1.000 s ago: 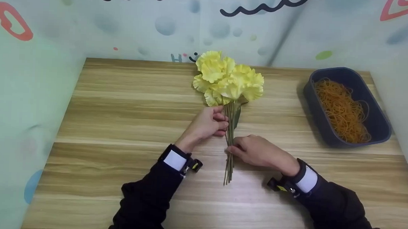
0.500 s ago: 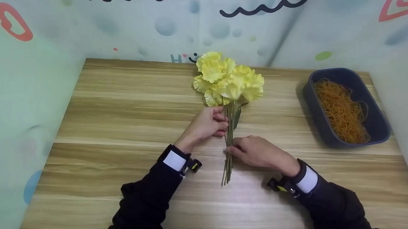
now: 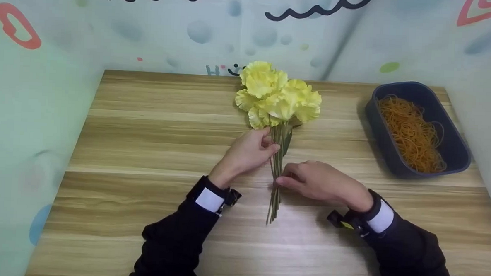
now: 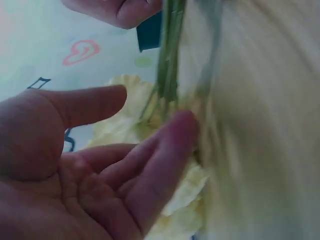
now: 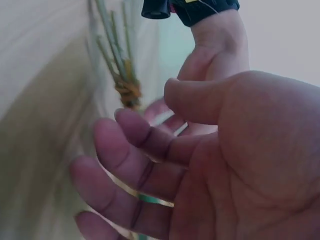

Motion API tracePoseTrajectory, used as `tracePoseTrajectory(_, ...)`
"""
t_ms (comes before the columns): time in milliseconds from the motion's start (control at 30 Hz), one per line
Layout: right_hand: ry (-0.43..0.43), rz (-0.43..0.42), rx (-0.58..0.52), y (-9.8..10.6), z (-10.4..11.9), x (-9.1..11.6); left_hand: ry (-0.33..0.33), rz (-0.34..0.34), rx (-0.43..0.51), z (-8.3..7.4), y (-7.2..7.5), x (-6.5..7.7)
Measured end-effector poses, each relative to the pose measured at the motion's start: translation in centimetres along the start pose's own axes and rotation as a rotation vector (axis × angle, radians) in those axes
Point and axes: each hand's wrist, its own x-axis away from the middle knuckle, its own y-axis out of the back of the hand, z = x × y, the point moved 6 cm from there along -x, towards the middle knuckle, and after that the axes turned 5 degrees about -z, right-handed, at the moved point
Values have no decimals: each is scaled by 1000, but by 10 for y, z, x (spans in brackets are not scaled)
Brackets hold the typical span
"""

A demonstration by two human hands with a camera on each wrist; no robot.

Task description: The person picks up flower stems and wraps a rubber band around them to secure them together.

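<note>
A bunch of yellow ruffled flowers [image 3: 278,100] lies on the wooden table in the head view, blossoms toward the back wall. Its green stems [image 3: 274,203] point to the front. An orange-brown rubber band [image 5: 128,94] is wound round the stems, seen in the right wrist view. My left hand [image 3: 248,150] is at the left side of the upper stems; in its wrist view, thumb and loosely bent fingers [image 4: 165,170] stand apart beside them. At the right, my right hand [image 3: 322,180] has its fingertips close to the bound part, fingers [image 5: 120,155] relaxed and thumb apart.
A dark blue plastic box [image 3: 456,161] holding a heap of orange rubber bands [image 3: 411,137] stands at the table's right. Patterned pale walls [image 3: 171,31] rise behind and beside the wooden table [image 3: 146,121].
Both hands have loosened from the stems; the right hand has shifted slightly right, and the left fingers have changed their pose. The flower heads have moved a little to the right.
</note>
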Motion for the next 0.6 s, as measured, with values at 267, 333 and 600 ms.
tracePoseTrajectory(267, 243, -18, 21, 27, 11, 21, -94, 25, -403, -23, 26, 26)
tracePoseTrajectory(333, 246, -71, 30, 37, 10, 26, -128, -4, -443, -29, 37, 32)
tracePoseTrajectory(600, 246, -403, 124, 87, 3, 50, -366, -349, -484, -41, 84, 47)
